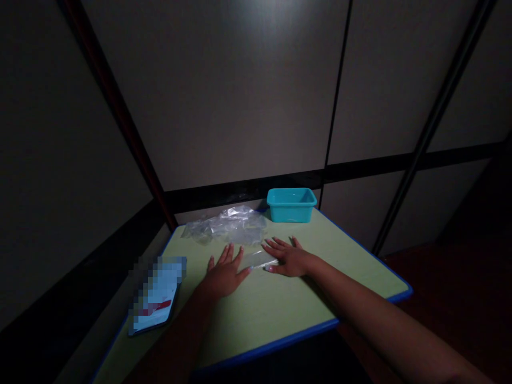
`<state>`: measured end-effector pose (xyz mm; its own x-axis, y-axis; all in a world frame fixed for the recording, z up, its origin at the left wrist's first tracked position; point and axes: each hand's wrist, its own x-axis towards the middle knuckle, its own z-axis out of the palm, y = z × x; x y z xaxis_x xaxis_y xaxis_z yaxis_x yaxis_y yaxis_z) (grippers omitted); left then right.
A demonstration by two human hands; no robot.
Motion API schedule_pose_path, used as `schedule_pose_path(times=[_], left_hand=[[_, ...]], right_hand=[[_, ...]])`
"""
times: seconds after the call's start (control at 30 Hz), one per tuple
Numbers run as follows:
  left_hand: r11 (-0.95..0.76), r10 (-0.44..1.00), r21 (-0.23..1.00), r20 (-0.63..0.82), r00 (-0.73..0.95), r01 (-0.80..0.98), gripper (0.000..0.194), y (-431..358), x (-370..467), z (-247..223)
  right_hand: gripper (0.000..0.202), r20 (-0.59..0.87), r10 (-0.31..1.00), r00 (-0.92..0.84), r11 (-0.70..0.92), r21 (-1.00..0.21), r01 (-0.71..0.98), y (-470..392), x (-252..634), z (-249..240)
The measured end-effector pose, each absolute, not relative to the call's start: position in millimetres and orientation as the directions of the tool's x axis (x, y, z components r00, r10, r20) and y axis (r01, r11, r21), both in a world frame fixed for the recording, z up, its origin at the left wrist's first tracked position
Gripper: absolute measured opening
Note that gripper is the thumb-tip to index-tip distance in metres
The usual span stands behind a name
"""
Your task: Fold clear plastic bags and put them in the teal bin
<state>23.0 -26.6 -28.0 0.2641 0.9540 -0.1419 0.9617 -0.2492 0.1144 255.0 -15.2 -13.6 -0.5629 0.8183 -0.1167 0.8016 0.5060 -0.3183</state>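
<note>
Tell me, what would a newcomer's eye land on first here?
Probably the bright turquoise tub, near the far right corner of the table. Next come the left hand and right hand, fingers spread at mid-table, with a clear strip between them. Beyond the left hand, crumpled plastic shines toward the table's far edge.

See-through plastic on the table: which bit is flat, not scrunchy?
The small, flat, clear plastic piece between the left hand and right hand; the crumpled, clear plastic heap lies farther back.
</note>
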Motion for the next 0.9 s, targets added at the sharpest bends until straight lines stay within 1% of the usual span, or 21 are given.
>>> schedule_pose_path(times=[0.13,0.2,0.27,0.37,0.4,0.47,0.53,0.73,0.9], left_hand=[[-0.237,0.954,0.119,-0.16,0.255,0.964,0.07,-26.4,20.5,-24.1],[-0.23,0.962,0.121,-0.123,0.245,0.966,0.069,-23.7,17.6,-21.9],[-0.168,0.984,0.128,-0.033,0.174,0.977,0.067,-18.5,11.8,-17.9],[-0.002,0.985,0.157,0.173,-0.025,0.988,0.064,-8.6,-1.3,-7.9],[0.004,0.97,0.167,0.237,-0.044,0.986,0.059,-5.7,-5.7,-4.4],[0.0,0.952,0.205,0.301,-0.063,0.979,0.046,-1.3,-12.5,1.1],[-0.013,0.961,0.293,0.269,-0.07,0.956,0.035,1.5,-15.9,2.8],[0.017,0.983,0.472,0.155,-0.102,0.881,0.025,9.2,-18.6,-10.3],[-0.063,0.995,0.582,0.101,0.005,0.811,0.015,11.6,-18.8,-16.5]], right_hand=[[0.083,-0.12,0.816,-0.565,0.507,-0.32,0.8,-15.1,255.1,-12.9],[0.082,-0.115,0.817,-0.565,0.51,-0.312,0.802,-15.0,255.3,-13.2],[0.082,-0.115,0.816,-0.567,0.513,-0.308,0.801,-14.9,255.8,-13.5],[0.08,-0.123,0.811,-0.572,0.517,-0.307,0.799,-14.5,256.8,-13.7],[0.08,-0.126,0.81,-0.573,0.519,-0.303,0.8,-14.1,257.2,-13.8],[0.079,-0.13,0.808,-0.575,0.524,-0.29,0.801,-13.3,257.8,-14.5],[0.078,-0.137,0.808,-0.572,0.525,-0.272,0.807,-12.5,258.3,-15.6],[0.075,-0.155,0.815,-0.558,0.52,-0.23,0.823,-11.2,259.4,-17.8],[0.074,-0.154,0.815,-0.558,0.522,-0.221,0.824,-9.7,259.4,-18.6]])
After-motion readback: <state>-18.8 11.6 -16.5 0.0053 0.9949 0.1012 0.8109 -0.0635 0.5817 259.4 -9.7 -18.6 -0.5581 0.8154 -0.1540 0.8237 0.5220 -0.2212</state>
